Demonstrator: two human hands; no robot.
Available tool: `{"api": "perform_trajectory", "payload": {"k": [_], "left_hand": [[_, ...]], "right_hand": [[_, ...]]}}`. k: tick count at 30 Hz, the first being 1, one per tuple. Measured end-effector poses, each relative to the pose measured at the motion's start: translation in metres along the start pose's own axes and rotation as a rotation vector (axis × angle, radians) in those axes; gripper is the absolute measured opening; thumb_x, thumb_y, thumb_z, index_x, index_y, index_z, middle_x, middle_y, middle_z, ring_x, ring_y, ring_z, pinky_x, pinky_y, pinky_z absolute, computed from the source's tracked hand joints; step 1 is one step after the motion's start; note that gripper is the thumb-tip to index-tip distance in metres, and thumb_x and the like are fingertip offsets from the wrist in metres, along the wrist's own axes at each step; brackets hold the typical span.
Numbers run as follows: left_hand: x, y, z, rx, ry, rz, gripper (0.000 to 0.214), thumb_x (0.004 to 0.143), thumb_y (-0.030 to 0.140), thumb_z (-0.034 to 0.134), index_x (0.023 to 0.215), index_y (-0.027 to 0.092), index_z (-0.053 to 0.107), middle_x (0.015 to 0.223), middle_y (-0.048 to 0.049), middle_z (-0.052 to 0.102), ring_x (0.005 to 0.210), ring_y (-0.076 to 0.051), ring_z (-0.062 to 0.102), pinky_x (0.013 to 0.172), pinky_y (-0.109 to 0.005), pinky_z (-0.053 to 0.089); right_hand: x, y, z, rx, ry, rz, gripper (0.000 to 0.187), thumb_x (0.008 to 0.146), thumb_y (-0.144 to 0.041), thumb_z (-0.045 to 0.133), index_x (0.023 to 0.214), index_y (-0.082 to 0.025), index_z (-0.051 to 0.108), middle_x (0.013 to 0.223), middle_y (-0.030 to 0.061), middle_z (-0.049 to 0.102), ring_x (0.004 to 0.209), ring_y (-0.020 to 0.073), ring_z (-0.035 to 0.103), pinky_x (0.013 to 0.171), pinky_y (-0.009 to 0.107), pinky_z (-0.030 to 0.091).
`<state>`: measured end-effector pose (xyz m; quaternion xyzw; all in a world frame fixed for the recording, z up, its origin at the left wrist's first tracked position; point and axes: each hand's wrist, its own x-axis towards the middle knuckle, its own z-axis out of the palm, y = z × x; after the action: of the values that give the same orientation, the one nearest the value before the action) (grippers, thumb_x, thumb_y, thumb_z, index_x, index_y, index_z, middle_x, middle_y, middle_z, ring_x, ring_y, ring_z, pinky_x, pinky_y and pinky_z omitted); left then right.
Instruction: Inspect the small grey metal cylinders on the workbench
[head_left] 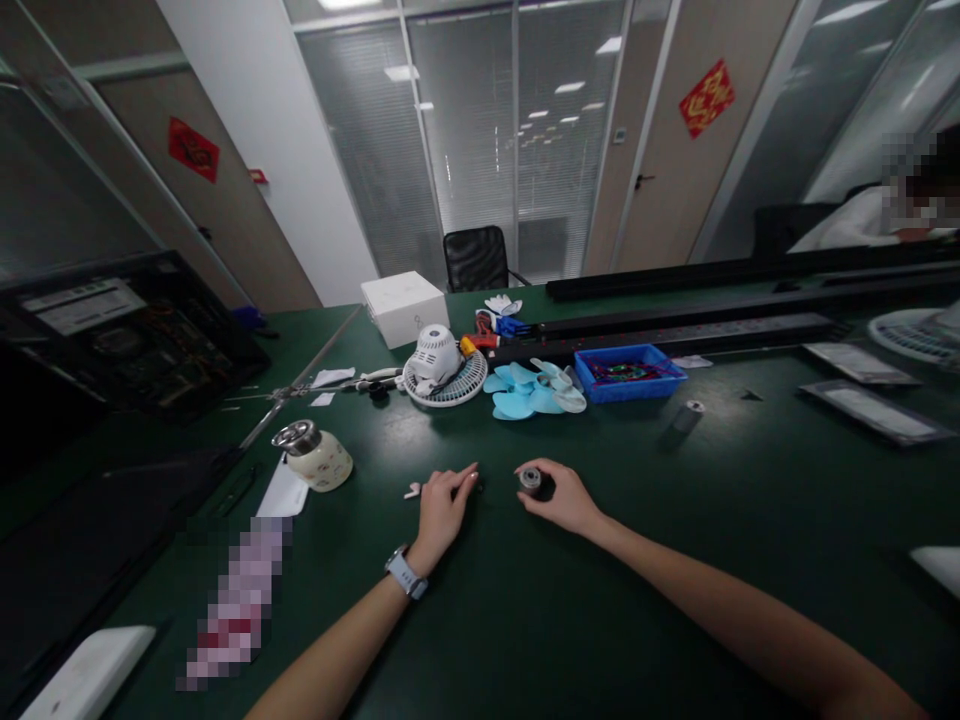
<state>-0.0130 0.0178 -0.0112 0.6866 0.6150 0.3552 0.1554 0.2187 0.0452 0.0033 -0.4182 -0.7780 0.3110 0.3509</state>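
Standing on the dark green table (480, 620), a short grey metal cylinder (530, 481) with a round fitting on its top end is held between the thumb and fingers of my right hand (566, 497). Just left of it, my left hand (444, 505) is low over the table, its thumb and index fingertips close together in a pinch. What they hold, if anything, is too small to make out. A tiny dark spot lies by those fingertips. Beside that hand's outer edge is a small white piece (412, 490). Another metal cylinder (688, 415) stands farther right.
Light-blue fan blades (529, 390), a white fan head on its grille (439, 365) and a blue tray (634, 378) of wires lie ahead. At left are a cream jar (319, 460) and an opened electronics panel (120, 335). Long black bars (697, 330) run along the back right; a person sits beyond.
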Motion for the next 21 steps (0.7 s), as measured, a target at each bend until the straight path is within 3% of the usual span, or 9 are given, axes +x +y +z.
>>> {"api": "perform_trajectory", "payload": {"k": [3,5,11,14,17,19,20,21], "left_hand": [[-0.002,0.0,-0.002,-0.085,0.087,-0.098,0.039,0.095,0.039,0.039,0.118,0.022,0.065,0.078,-0.0036,0.068,0.074,-0.019,0.058,0.069,-0.03,0.042],[-0.003,0.001,-0.002,-0.144,0.112,-0.158,0.041,0.095,0.039,0.036,0.12,0.02,0.062,0.073,-0.0018,0.063,0.066,-0.017,0.057,0.062,-0.027,0.041],[-0.002,0.009,0.0,-0.266,0.109,-0.223,0.034,0.09,0.032,0.036,0.106,0.017,0.062,0.065,0.0028,0.052,0.059,-0.015,0.052,0.056,-0.024,0.037],[-0.001,0.008,0.002,-0.279,0.117,-0.225,0.03,0.088,0.028,0.035,0.097,0.018,0.061,0.062,0.0037,0.049,0.058,-0.015,0.051,0.056,-0.024,0.036],[-0.001,0.004,0.003,-0.267,0.141,-0.228,0.027,0.085,0.025,0.034,0.088,0.019,0.06,0.058,0.0044,0.047,0.056,-0.015,0.049,0.058,-0.025,0.035],[-0.001,0.002,0.003,-0.264,0.154,-0.232,0.026,0.085,0.025,0.034,0.083,0.02,0.059,0.057,0.0048,0.046,0.054,-0.015,0.047,0.057,-0.025,0.034],[-0.001,0.001,0.003,-0.265,0.157,-0.23,0.025,0.084,0.025,0.034,0.081,0.02,0.059,0.056,0.0048,0.045,0.054,-0.015,0.047,0.057,-0.025,0.033],[-0.001,0.001,0.003,-0.267,0.157,-0.225,0.025,0.084,0.025,0.034,0.079,0.02,0.058,0.056,0.0046,0.045,0.054,-0.015,0.047,0.057,-0.025,0.033]], "right_hand": [[-0.009,0.01,-0.017,-0.015,-0.003,-0.006,0.033,0.073,-0.03,0.067,0.104,-0.021,0.066,0.104,0.005,0.068,0.095,0.02,0.063,0.087,0.035,0.049],[-0.021,0.026,-0.04,-0.058,0.047,0.019,0.034,0.074,-0.033,0.066,0.105,-0.021,0.066,0.104,0.0056,0.068,0.095,0.0206,0.064,0.087,0.035,0.05],[-0.064,0.105,-0.145,-0.303,0.386,0.279,0.051,0.068,-0.052,0.066,0.105,-0.017,0.066,0.092,0.0069,0.071,0.082,0.024,0.067,0.078,0.037,0.053],[-0.079,0.133,-0.184,-0.4,0.497,0.421,0.056,0.064,-0.058,0.065,0.099,-0.015,0.066,0.085,0.009,0.07,0.076,0.0259,0.066,0.073,0.039,0.052],[-0.083,0.131,-0.192,-0.544,0.683,0.34,0.068,0.064,-0.06,0.066,0.111,-0.012,0.061,0.103,0.0153,0.067,0.088,0.0304,0.064,0.078,0.044,0.05],[-0.079,0.111,-0.178,-0.706,0.857,0.125,0.075,0.064,-0.057,0.069,0.122,-0.01,0.053,0.117,0.0196,0.06,0.104,0.0343,0.058,0.089,0.048,0.045],[-0.074,0.097,-0.166,-0.763,0.874,-0.002,0.073,0.066,-0.053,0.07,0.123,-0.011,0.052,0.119,0.0196,0.058,0.109,0.0345,0.055,0.093,0.049,0.042],[-0.068,0.08,-0.151,-0.785,0.811,-0.124,0.067,0.069,-0.049,0.071,0.122,-0.013,0.053,0.118,0.0179,0.059,0.111,0.0331,0.054,0.095,0.048,0.039]]}}
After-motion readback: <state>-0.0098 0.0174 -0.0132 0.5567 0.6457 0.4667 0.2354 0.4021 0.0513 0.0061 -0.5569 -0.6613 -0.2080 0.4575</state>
